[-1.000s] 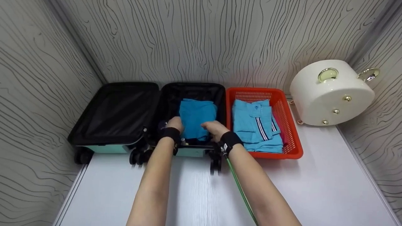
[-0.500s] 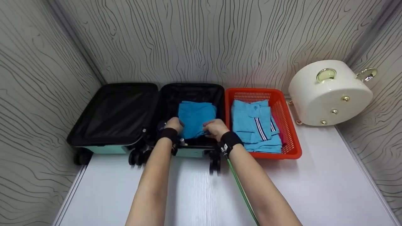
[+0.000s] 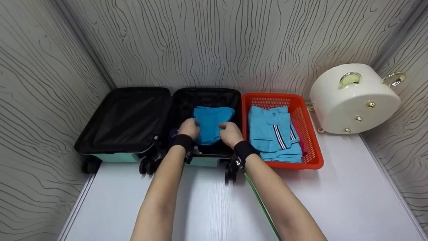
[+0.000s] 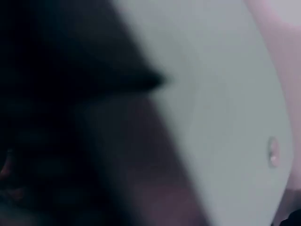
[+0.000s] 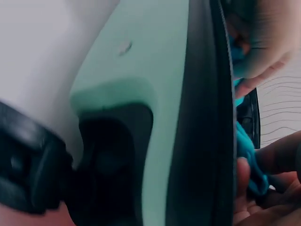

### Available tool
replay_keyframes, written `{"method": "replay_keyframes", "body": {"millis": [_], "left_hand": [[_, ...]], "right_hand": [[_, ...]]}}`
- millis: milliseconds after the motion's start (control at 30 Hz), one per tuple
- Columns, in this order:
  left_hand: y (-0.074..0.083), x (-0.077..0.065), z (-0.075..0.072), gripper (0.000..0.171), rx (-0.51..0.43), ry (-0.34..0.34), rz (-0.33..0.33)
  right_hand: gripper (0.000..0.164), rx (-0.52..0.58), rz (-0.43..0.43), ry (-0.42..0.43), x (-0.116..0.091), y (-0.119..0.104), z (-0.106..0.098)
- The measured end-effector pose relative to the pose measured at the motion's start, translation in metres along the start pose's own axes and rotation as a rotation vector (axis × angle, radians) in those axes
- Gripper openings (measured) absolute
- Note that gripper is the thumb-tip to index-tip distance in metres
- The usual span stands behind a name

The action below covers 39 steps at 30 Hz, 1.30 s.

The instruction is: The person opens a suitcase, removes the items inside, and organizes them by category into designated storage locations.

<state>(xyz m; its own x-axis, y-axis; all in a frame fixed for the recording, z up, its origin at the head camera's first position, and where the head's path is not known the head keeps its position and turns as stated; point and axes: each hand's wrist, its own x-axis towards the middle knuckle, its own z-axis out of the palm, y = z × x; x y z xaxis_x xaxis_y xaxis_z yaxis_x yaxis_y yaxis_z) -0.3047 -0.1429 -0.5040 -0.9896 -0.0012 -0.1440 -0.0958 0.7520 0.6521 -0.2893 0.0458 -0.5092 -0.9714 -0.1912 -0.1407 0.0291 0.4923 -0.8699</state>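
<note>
Leftmost, a grained wall (image 3: 26, 110) stands beside the suitcase (image 3: 130, 122), which lies open with its two black-lined halves side by side; mint shell and dark wheels (image 3: 91, 165) show along its near edge. In its right half, toward the left, a dark purple item (image 3: 173, 133) lies partly hidden beside the left hand (image 3: 189, 129). That hand wears a black band (image 3: 183, 140); its fingers are curled in and hold the left edge of the blue cloth (image 3: 214, 124). The left wrist view is blurred and mostly dark, with just the suitcase's pale shell clear. The cloth lies between the hands in the suitcase's right half. At the cloth's right edge, the right hand (image 3: 231, 134) pinches the fabric between thumb and curled fingers, as the right wrist view shows; a green cord (image 3: 262, 206) runs from its wristband (image 3: 244, 151) past the suitcase's near side. Just right of the suitcase sits a red basket (image 3: 313, 150) holding folded light-blue clothes (image 3: 267, 130) with striped trim. Farthest right of the suitcase, beyond the basket, stands a white case (image 3: 351, 105) with gold handles and studs.
</note>
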Motion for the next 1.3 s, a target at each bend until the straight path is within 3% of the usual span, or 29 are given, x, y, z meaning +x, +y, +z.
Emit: {"method": "replay_keyframes", "body": {"millis": [200,433,567,733,867,1100,1300], "left_hand": [[0.026,0.001,-0.005,0.04,-0.023,0.061,0.043],[0.057,0.0,-0.007,0.039,-0.07,0.131,0.134],[0.075,-0.002,-0.006,0.04,-0.131,0.135,0.2],[0.1,-0.005,0.0,0.045,-0.232,0.06,0.291],[0.119,-0.007,0.011,0.049,-0.247,-0.024,0.348],[0.139,-0.011,0.038,0.055,-0.193,-0.16,0.362],[0.143,-0.011,0.062,0.058,-0.032,-0.273,0.36]], "right_hand": [[0.049,-0.131,-0.12,0.063,-0.002,-0.002,-0.023],[0.049,-0.125,-0.214,0.14,-0.009,-0.005,-0.059],[0.05,-0.119,-0.26,0.188,-0.018,-0.004,-0.084],[0.05,-0.158,-0.301,0.262,-0.03,0.003,-0.119],[0.048,-0.202,-0.302,0.32,-0.039,0.014,-0.143],[0.049,-0.247,-0.252,0.356,-0.052,0.04,-0.168],[0.052,-0.318,-0.174,0.362,-0.058,0.065,-0.173]]}}
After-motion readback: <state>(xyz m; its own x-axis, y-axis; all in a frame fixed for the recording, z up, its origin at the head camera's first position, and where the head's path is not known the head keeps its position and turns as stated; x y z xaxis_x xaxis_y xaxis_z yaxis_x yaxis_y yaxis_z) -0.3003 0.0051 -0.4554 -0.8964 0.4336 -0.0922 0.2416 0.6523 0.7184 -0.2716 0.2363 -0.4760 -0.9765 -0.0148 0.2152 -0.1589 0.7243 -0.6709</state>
